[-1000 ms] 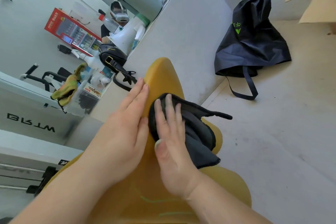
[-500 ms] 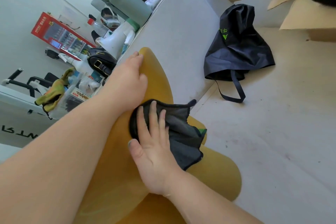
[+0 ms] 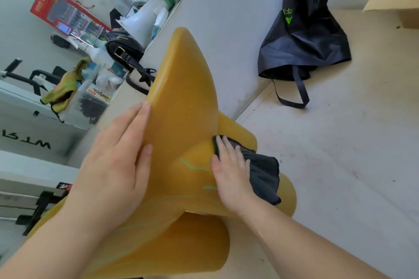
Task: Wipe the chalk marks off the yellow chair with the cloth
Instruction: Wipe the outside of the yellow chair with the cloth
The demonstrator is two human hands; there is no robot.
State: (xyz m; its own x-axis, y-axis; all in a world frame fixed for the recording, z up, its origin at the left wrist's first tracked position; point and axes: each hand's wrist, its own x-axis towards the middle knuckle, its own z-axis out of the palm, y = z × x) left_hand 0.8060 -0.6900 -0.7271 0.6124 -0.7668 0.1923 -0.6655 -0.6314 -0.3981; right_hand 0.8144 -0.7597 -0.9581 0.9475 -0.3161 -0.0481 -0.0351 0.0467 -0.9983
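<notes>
The yellow chair (image 3: 181, 88) fills the middle of the view, its tall tapered back rising away from the person and its rounded seat below.

The left hand (image 3: 113, 165) lies flat against the left edge of the chair's back. Its fingers (image 3: 133, 118) are straight and pressed together along that edge, and the thumb rests on the front face of the back.

The right hand (image 3: 231, 174) presses a dark cloth (image 3: 263, 172) onto the chair where the back meets the seat, on the chair's right side. Its fingers (image 3: 226, 145) are straight and slightly spread on top of the cloth, and the thumb touches the bare yellow surface beside it. The loose end of the cloth hangs over the chair's right edge.

Green chalk marks (image 3: 192, 165) show on the chair just left of the right thumb: one bent line and a short dash below it. Fainter green lines run across the chair lower down, near the left wrist.

A black bag (image 3: 303, 36) with a green print lies slumped on the floor (image 3: 340, 165), well to the right of the chair. A black handbag (image 3: 127, 52) sits just left of the chair's top, and a yellow-green rag (image 3: 63, 93) hangs further left of the chair.
</notes>
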